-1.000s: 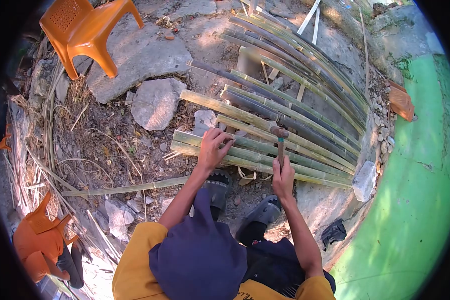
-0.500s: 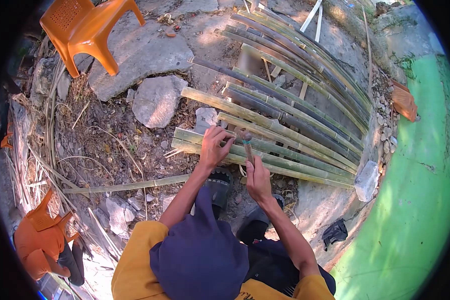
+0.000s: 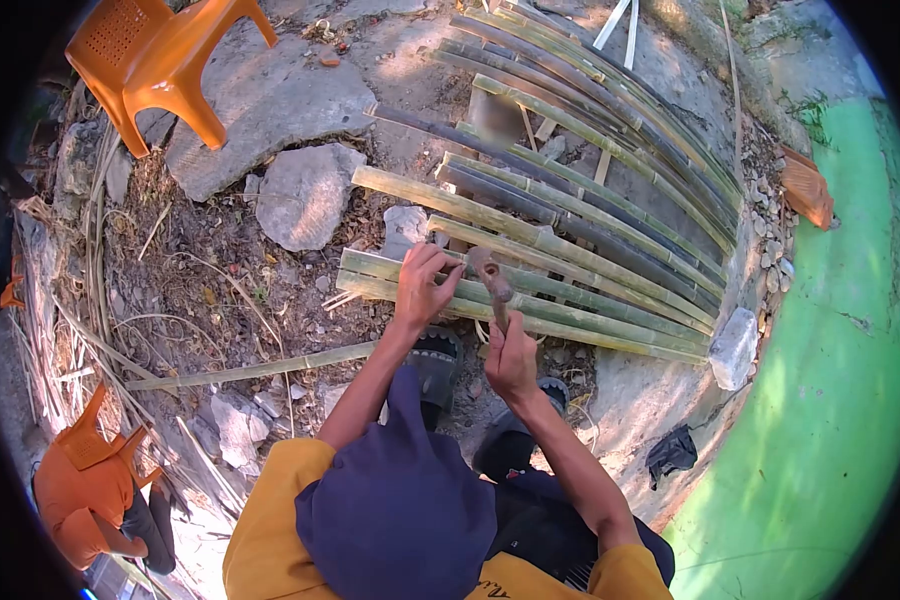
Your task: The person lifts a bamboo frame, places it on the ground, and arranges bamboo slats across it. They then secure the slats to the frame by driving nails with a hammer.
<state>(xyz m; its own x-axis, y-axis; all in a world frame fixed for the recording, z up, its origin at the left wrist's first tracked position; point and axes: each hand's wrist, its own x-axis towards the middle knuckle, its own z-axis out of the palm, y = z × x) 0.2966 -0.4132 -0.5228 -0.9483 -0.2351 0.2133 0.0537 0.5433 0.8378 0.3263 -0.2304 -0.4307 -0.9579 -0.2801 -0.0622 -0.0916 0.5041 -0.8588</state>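
Fingers pinched together, my left hand [image 3: 427,288] rests over the left ends of the green bamboo slats [image 3: 370,264]; whatever small thing it may hold is too small to make out. My right hand [image 3: 511,358] is wrapped round the handle of a hammer [image 3: 490,272]. The hammer's head is just right of my left fingertips, over the same slats. More long bamboo strips [image 3: 450,204] fan out beyond my hands, crossing lighter strips that lie under them.
An orange chair [image 3: 160,75] stands at the upper left, near flat stones [image 3: 308,196]. A person in orange [image 3: 82,490] is at the lower left. On the right are a white stone [image 3: 734,349], a black bag [image 3: 672,455] and a green surface [image 3: 800,400].
The hammer's head has tilted and risen slightly, while my right hand has shifted a little left and down. My left hand still pinches at the slat ends. The view has shifted slightly.
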